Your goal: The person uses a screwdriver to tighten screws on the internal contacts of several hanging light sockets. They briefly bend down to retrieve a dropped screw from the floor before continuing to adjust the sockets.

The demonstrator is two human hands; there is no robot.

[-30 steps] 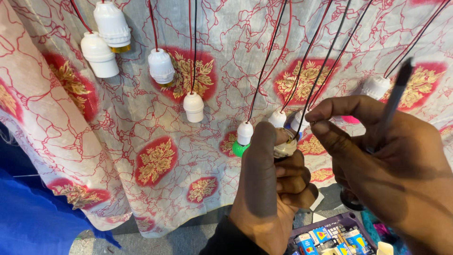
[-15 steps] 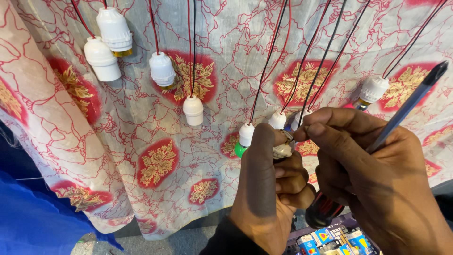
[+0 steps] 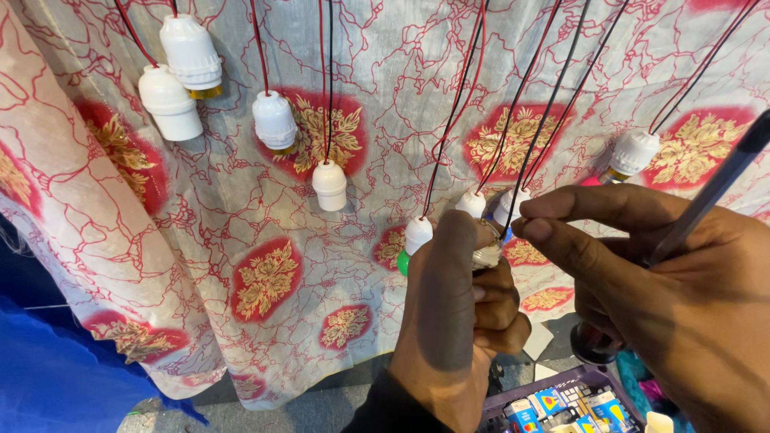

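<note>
Left hand (image 3: 457, 321): fist closed around a small pale bulb holder (image 3: 487, 255), thumb upright, at centre near. Right hand (image 3: 674, 297): thumb and forefinger pinched together on a thin wire (image 3: 513, 200) just above that holder; dark pen-like tool (image 3: 714, 188) gripped in the same hand. Beyond: white holders (image 3: 274, 120) hanging on red and black wires against a red-patterned cloth (image 3: 265, 281). Near right: purple tray (image 3: 561, 383).

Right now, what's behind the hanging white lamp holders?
A white cloth with red and gold patches hangs behind the lamp holders. It covers whatever stands behind it. The left hand hides most of the holder it grips.
</note>
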